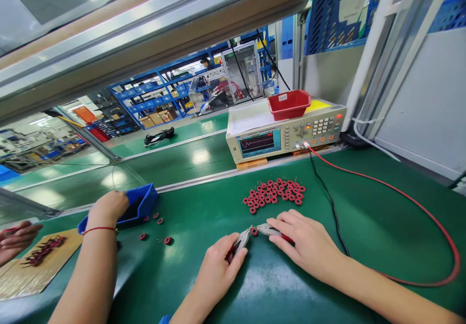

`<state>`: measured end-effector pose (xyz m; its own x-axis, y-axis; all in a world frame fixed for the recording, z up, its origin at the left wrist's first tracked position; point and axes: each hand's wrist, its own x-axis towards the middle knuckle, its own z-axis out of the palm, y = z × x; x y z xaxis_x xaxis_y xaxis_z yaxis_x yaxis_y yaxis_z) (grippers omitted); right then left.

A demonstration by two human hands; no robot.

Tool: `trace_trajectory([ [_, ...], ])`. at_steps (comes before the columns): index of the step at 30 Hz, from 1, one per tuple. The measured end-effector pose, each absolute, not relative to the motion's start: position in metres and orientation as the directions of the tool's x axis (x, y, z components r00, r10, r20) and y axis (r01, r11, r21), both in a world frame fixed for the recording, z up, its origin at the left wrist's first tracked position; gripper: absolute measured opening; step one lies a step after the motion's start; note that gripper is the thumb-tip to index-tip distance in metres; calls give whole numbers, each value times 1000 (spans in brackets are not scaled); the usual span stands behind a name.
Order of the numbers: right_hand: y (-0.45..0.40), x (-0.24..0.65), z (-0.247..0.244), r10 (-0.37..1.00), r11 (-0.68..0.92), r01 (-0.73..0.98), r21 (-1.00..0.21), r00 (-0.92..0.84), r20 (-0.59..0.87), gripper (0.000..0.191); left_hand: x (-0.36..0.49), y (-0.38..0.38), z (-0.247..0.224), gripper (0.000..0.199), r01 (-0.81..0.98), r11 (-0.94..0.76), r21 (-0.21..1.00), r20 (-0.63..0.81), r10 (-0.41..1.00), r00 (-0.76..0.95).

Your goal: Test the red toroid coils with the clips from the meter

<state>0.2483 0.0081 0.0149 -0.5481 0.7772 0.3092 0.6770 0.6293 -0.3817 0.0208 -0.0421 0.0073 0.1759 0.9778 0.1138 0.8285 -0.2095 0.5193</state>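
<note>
My left hand [217, 262] is closed round a pair of pliers [242, 241] with red handles. In my right hand [299, 236] is a second pair of pliers [268, 230], also with a dark red grip. Between the two sets of jaws sits a small red wire-wound ring coil [254, 231] on the green mat. The jaws come close to its sides; whether they pinch its thin leads I cannot tell. Behind my hands lies a heap of similar red ring coils [276, 191].
A bench tester [287, 132] stands behind the heap, bearing a red tray [289, 104]; a red cable [411, 195] and a black cable [329, 195] run from it. At left, a co-worker's hand [111, 205] reaches into a blue bin [147, 200]. Loose coils [168, 241] lie nearby.
</note>
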Motion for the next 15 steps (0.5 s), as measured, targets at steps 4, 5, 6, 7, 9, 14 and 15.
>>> trace_trajectory([
  [4, -1, 244, 14, 774, 628, 704, -332, -525, 353, 25, 23, -41, 11, 20, 819, -194, 539, 89, 981, 173],
  [5, -3, 243, 14, 777, 625, 707, -331, -521, 353, 23, 23, -41, 12, 20, 819, -190, 541, 85, 982, 171],
  [6, -4, 242, 13, 779, 622, 709, -332, -519, 351, 20, 23, -41, 12, 19, 819, -187, 542, 82, 982, 169],
  [7, -5, 242, 13, 781, 620, 710, -333, -517, 350, 17, 23, -41, 13, 19, 818, -184, 544, 80, 983, 168],
  [9, -6, 240, 12, 777, 623, 711, -325, -514, 365, 15, 23, -41, 13, 18, 815, -180, 551, 75, 983, 166],
  [14, -5, 238, 10, 756, 633, 725, -273, -502, 419, 15, 23, -42, 13, 19, 809, -162, 565, 61, 986, 154],
  [15, -5, 238, 10, 754, 633, 727, -266, -502, 424, 15, 23, -42, 13, 19, 808, -157, 567, 58, 987, 151],
])
